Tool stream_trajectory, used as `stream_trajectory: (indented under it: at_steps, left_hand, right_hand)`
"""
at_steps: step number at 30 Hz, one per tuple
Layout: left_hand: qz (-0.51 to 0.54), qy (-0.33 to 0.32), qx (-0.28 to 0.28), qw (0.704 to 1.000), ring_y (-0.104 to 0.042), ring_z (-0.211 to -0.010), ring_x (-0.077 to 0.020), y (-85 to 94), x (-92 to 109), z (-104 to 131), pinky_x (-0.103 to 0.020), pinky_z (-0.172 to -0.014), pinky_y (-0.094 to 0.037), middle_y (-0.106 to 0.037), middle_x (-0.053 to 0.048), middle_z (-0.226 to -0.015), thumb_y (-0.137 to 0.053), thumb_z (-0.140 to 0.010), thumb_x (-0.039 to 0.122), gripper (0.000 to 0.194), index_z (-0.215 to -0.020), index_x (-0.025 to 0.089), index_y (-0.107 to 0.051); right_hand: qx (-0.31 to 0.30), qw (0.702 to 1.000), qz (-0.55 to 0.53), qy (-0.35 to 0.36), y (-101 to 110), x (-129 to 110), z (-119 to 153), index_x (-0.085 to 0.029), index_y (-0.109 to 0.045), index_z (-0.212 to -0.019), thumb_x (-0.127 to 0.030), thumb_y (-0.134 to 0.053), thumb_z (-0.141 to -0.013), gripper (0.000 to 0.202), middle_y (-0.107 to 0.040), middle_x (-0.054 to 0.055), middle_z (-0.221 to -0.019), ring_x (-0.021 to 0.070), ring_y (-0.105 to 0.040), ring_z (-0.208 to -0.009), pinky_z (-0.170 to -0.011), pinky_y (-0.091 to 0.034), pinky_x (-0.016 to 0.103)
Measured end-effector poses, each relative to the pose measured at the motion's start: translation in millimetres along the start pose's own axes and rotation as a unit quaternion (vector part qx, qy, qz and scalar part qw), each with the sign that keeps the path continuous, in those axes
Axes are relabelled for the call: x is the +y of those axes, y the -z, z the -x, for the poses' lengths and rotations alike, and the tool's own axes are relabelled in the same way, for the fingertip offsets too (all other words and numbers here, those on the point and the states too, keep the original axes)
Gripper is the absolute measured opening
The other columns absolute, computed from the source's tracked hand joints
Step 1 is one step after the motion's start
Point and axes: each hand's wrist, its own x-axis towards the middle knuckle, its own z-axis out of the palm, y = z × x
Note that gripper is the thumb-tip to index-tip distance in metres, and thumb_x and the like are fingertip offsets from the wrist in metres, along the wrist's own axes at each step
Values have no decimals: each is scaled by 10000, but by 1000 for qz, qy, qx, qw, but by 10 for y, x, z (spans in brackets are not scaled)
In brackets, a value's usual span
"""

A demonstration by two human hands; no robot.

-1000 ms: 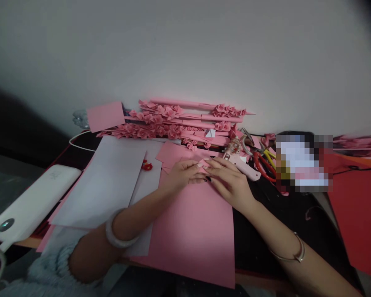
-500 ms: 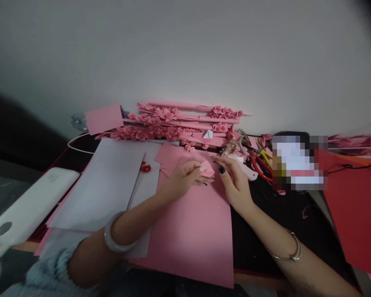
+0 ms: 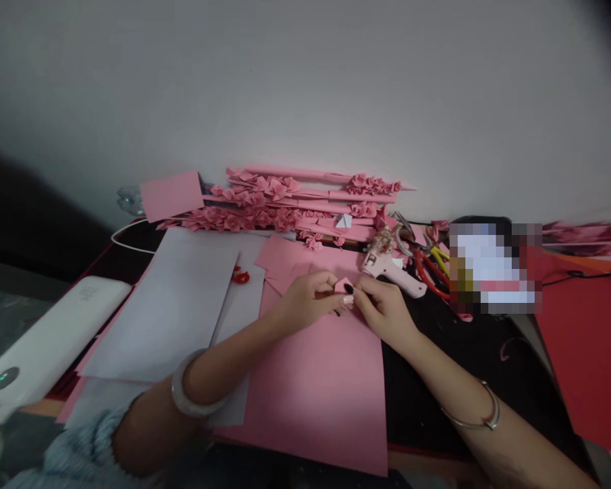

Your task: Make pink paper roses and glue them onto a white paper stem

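A small folded piece of pink paper (image 3: 341, 284) is pinched between my two hands above a large pink sheet (image 3: 316, 394). My left hand (image 3: 310, 299) grips it from the left, thumb in front. From the right, my right hand (image 3: 381, 305) presses thumb and fingers against its edge, and the two hands' fingertips touch or nearly touch. Most of the folded paper is hidden by the fingers. Smaller pink sheets (image 3: 276, 257) lie just behind my left hand. A pale pink glue gun (image 3: 398, 274) rests behind my right hand.
Pink paper flowers and rolled stems (image 3: 265, 217) lie along the wall. White sheets (image 3: 168, 305) and a white power bank (image 3: 56, 333) are at the left. Pliers with red handles (image 3: 432, 275), a pixelated phone (image 3: 493, 268) and red paper (image 3: 590, 339) are at the right.
My right hand has come in to the left and now grips the folded paper. My left hand has tilted it, so less of it shows. The glue gun is now in fuller view.
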Motion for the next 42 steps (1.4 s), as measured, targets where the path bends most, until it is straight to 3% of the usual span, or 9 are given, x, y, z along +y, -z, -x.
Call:
stream_trajectory:
  at_steps: [5,13,20,26,31,35,38,42]
  left_hand:
    - [-6,23,-29,999,-679,-648,-130,23,9,-5,-221,-613,-528,-651,4,-623,-705,-748,279,225,-686,137,-541]
    - [-41,15,-49,998,-678,-684,-133,19,16,17,-229,-639,-542,-678,-31,-705,-626,-808,245,128,-798,119,-648]
    - [-18,38,-67,997,-693,-676,-149,24,38,21,-238,-629,-534,-690,-44,-703,-604,-817,241,147,-733,121,-618]
    - [-5,58,-83,995,-698,-698,-156,18,70,32,-266,-669,-538,-723,-66,-785,-628,-804,336,210,-810,126,-638]
    - [-17,65,-71,995,-693,-707,-161,5,44,44,-261,-662,-543,-718,-70,-748,-628,-795,297,188,-774,114,-668]
    - [-3,88,-38,995,-699,-691,-171,-13,25,32,-276,-648,-550,-733,-93,-770,-636,-772,298,201,-705,109,-654]
    - [23,94,-1,995,-704,-676,-183,-19,26,24,-298,-648,-555,-738,-110,-766,-652,-751,351,260,-654,113,-613]
    - [35,95,9,995,-710,-722,-197,-15,42,16,-323,-699,-554,-734,-99,-754,-659,-740,423,313,-718,112,-626]
  right_hand:
    - [2,1000,-29,4,16,-5,0,-197,-348,-579,-234,-432,-920,354,-328,-53,-525,93,-321,-483,-487,-267,235]
    - [17,999,-26,7,5,4,-10,-199,-346,-589,-237,-430,-926,350,-343,-52,-536,94,-330,-488,-489,-270,236]
    - [-5,1000,-8,20,-3,8,14,-199,-364,-613,-199,-462,-898,301,-360,-53,-550,95,-349,-498,-506,-285,232]
    - [25,999,-18,13,-23,11,42,-201,-358,-627,-205,-414,-931,308,-367,-44,-573,103,-364,-517,-513,-290,237]
    - [62,998,-18,-14,-26,31,31,-199,-399,-633,-210,-459,-917,290,-393,-42,-573,109,-385,-524,-519,-319,242]
    - [110,994,-19,-13,-7,29,19,-181,-554,-870,-169,-491,-892,68,-563,13,-742,133,-507,-623,-568,-410,252]
    - [131,990,0,42,12,-1,22,-181,-581,-1076,-108,-472,-882,234,-616,85,-984,183,-584,-853,-718,-476,306]
    - [130,983,28,125,8,-37,39,-203,-612,-1146,-42,-472,-857,359,-590,123,-1134,222,-566,-1021,-853,-469,381]
